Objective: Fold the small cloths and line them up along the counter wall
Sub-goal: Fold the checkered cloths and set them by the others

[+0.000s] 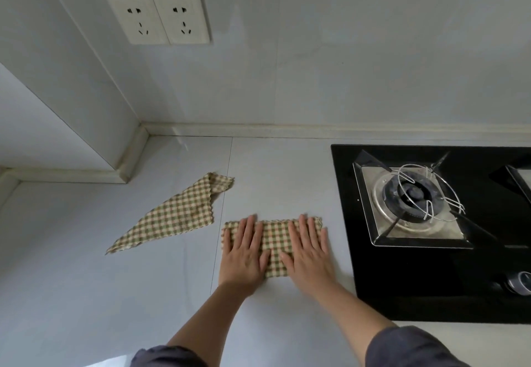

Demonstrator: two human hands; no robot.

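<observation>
A small green-and-cream checked cloth [275, 240] lies folded into a rectangle on the pale counter [273, 171], near its middle. My left hand [244, 254] presses flat on the cloth's left half, fingers straight. On the right half my right hand [309, 251] lies flat the same way. A second checked cloth [175, 214] of the same pattern lies to the left, folded loosely into a rough triangle with one corner turned over. It touches neither hand.
A black glass gas hob [402, 289] with a steel burner and wire pan support [413, 197] fills the right side. The counter wall [316, 79] with its raised back edge runs behind. Two white sockets [159, 18] sit on the wall. A wall corner juts out at left.
</observation>
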